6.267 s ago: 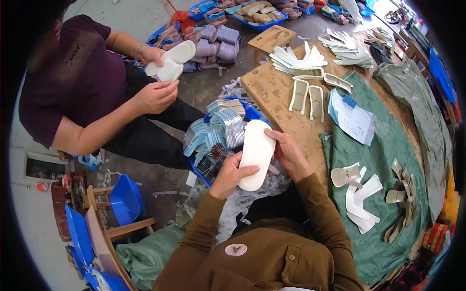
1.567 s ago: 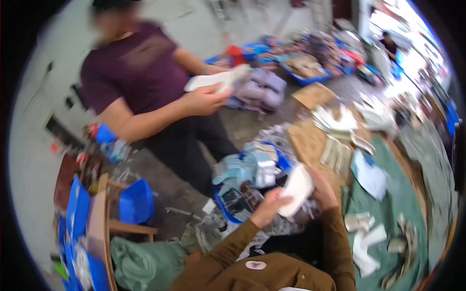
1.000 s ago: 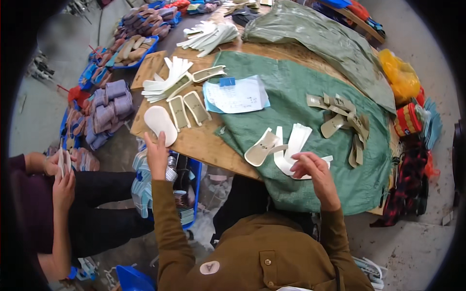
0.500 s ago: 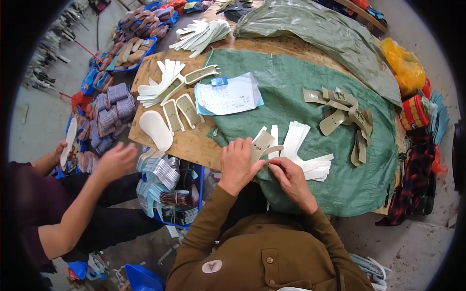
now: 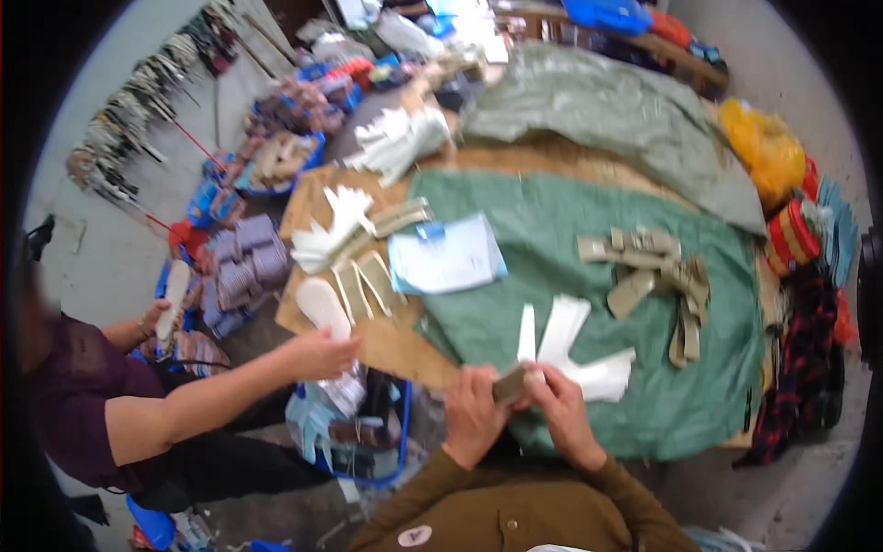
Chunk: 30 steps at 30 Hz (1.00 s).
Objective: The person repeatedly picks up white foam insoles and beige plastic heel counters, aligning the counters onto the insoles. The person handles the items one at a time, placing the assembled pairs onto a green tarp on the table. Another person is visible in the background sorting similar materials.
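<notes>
At the near edge of the green sheet (image 5: 552,244), my left hand (image 5: 474,419) is closed on one side of a khaki strap piece (image 5: 509,385). My right hand (image 5: 561,414) pinches its other end, so the piece spans the short gap between my hands. Blur hides whether a white strip is also between my fingers. Just beyond lie a single white strip (image 5: 527,333) and a fanned stack of white strips (image 5: 605,375). A loose pile of khaki strap pieces (image 5: 681,267) rests farther right on the sheet.
At left a co-worker's hand (image 5: 326,353) reaches beside a pale insole (image 5: 323,308); their other hand holds another insole (image 5: 172,299). A written paper (image 5: 451,258) lies on the sheet. Blue crates (image 5: 405,432) of footwear parts stand by the table (image 5: 405,354). A yellow bag (image 5: 762,143) sits right.
The view has tilted upward, so the table appears lower. The khaki piece has been turned lower between my hands. The co-worker's near arm has stretched toward the insole on the table.
</notes>
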Motion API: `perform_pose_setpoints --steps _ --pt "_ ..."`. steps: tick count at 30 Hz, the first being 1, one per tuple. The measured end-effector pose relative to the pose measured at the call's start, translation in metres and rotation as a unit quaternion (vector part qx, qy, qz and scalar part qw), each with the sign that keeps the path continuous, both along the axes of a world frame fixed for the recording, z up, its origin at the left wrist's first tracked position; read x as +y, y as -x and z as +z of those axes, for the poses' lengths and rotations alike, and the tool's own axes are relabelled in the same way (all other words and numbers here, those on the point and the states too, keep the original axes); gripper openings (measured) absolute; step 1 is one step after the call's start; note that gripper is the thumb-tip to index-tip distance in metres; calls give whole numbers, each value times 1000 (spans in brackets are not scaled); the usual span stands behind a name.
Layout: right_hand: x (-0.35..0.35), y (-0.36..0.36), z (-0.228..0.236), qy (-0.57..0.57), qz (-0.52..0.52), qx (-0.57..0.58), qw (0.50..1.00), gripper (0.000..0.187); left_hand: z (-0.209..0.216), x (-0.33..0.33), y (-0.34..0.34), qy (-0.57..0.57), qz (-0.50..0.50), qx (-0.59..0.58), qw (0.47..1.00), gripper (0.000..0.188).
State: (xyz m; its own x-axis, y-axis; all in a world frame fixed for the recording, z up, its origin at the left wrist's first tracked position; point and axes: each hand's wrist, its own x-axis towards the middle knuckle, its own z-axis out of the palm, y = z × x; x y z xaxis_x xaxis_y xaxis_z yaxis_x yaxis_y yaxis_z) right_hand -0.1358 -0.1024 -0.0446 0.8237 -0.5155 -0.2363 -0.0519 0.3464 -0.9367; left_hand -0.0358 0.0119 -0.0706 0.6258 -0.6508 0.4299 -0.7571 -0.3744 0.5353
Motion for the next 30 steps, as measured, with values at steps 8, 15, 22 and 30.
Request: perform_pose_setpoints --steps 8,15,22,30 --pt "-29 8 2 93 17 -18 995 27 11 7 -18 -36 -184 480 857 41" --pt "-34 11 5 15 31 -63 997 25 20 1 0 49 -130 434 890 20" --pt "-34 23 10 179 34 -51 982 20 20 -1 9 72 -144 271 949 27" --pt "-46 31 17 146 55 -60 986 19 11 -1 0 64 -203 120 970 33"
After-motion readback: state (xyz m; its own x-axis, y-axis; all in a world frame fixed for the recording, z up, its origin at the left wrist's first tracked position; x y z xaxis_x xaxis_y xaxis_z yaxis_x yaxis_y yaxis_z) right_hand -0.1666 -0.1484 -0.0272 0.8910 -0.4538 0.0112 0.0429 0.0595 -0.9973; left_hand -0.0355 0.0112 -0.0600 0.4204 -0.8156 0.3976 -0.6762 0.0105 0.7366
